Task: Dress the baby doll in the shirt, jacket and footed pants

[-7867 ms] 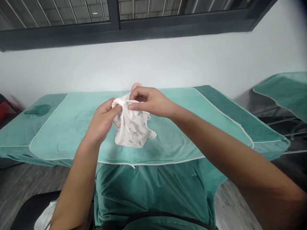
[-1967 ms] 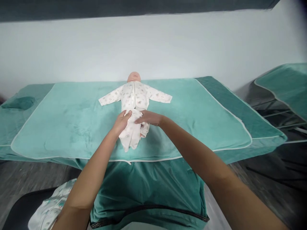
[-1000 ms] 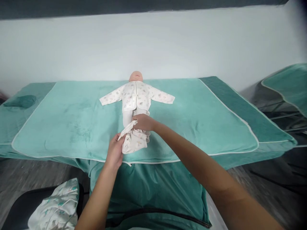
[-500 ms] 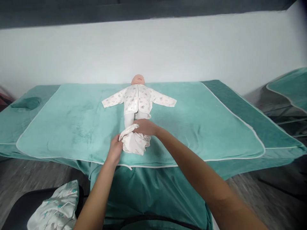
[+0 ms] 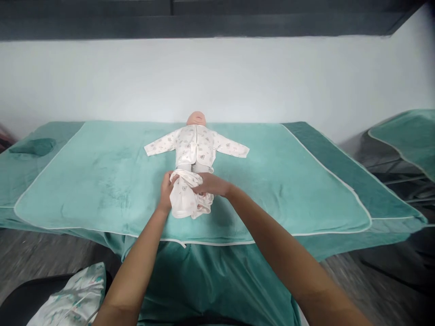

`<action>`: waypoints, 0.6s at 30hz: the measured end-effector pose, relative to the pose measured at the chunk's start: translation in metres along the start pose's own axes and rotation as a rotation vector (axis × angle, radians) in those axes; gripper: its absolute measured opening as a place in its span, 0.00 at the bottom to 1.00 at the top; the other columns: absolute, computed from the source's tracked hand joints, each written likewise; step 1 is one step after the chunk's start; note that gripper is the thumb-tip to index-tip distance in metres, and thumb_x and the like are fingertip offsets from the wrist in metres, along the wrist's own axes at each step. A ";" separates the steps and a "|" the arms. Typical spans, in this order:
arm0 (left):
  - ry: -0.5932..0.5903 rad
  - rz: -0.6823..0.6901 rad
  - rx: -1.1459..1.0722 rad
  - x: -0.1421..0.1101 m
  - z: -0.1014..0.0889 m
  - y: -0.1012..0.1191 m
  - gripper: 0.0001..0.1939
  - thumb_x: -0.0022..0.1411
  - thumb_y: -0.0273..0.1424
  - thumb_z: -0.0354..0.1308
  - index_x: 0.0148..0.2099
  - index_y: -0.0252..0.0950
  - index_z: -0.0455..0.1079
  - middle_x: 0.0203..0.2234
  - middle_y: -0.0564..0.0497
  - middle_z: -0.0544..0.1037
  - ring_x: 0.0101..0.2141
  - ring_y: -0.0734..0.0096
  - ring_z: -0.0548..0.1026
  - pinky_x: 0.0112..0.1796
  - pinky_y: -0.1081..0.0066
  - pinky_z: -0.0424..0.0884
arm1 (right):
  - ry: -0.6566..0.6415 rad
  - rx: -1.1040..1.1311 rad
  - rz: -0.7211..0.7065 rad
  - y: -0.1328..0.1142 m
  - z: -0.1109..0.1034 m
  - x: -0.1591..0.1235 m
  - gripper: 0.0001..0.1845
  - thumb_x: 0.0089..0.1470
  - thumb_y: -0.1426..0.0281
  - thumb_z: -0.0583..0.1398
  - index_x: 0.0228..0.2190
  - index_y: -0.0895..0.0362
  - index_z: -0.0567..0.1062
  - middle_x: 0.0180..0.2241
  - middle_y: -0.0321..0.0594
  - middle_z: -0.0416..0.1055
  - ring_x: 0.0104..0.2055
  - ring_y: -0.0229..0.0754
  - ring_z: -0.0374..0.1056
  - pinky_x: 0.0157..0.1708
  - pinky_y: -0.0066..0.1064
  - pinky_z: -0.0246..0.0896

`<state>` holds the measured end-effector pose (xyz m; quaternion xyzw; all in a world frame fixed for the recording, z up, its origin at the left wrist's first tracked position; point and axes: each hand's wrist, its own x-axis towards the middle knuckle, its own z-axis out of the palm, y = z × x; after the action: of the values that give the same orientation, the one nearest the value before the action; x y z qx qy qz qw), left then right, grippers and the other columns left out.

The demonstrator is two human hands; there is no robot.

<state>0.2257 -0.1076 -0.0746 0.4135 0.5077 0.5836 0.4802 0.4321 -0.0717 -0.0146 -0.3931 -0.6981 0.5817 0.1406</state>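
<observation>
- Position: the white printed garment [image 5: 181, 203] lies between the two hands, over the lower legs of a doll [image 5: 196, 119] on the green-covered bed [image 5: 258, 213].
- Left hand [image 5: 165, 192]: closed on the garment's left margin; cloth lies directly to its right, thumb at the gathered upper rim.
- Right hand [image 5: 214, 184]: reaches in from the right, closed on the upper right folds; cloth lies to its left and slightly nearer the wearer. Fingertips partly hidden in the folds.
- Nearer hand: neither; both touch the cloth.
- Garment axis: bunched, so only approximate. Judged to run from the gathered rim, on the doll's side, down toward the bed's near edge. Rim faces the doll's torso; loose end points at the wearer.
- Doll axis: roughly in line with the garment's. Head toward the wall [image 5: 238, 81], pale legs [image 5: 201, 168] toward the wearer, entering the cloth region below the printed jacket [image 5: 185, 142].
- Jacket: sleeves spread to both sides, across that axis. Hidden leg ends: cannot tell their placement inside or under the folds.
</observation>
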 end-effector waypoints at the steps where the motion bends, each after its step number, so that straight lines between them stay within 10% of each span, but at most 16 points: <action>1: 0.005 0.006 0.013 0.001 -0.001 -0.001 0.16 0.60 0.44 0.65 0.42 0.38 0.70 0.35 0.54 0.74 0.39 0.69 0.70 0.42 0.72 0.67 | 0.012 -0.016 0.001 0.000 0.000 0.000 0.21 0.46 0.60 0.71 0.40 0.57 0.79 0.30 0.36 0.77 0.32 0.42 0.71 0.33 0.31 0.64; 12: -0.279 -0.243 -0.140 -0.059 -0.029 0.001 0.31 0.51 0.37 0.74 0.54 0.38 0.67 0.39 0.50 0.80 0.37 0.69 0.77 0.42 0.71 0.71 | -0.016 -0.027 -0.033 -0.003 0.002 -0.007 0.23 0.51 0.60 0.69 0.48 0.55 0.79 0.42 0.41 0.80 0.41 0.48 0.74 0.38 0.35 0.68; 18: -0.219 -0.237 -0.252 -0.058 -0.026 0.002 0.28 0.45 0.25 0.68 0.51 0.37 0.68 0.38 0.53 0.80 0.36 0.70 0.77 0.39 0.72 0.70 | -0.069 -0.096 -0.042 -0.011 0.005 -0.011 0.24 0.46 0.63 0.71 0.46 0.55 0.78 0.46 0.41 0.79 0.49 0.51 0.73 0.44 0.36 0.67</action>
<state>0.2117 -0.1701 -0.0761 0.3484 0.4207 0.5336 0.6457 0.4317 -0.0829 -0.0032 -0.3645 -0.7378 0.5575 0.1096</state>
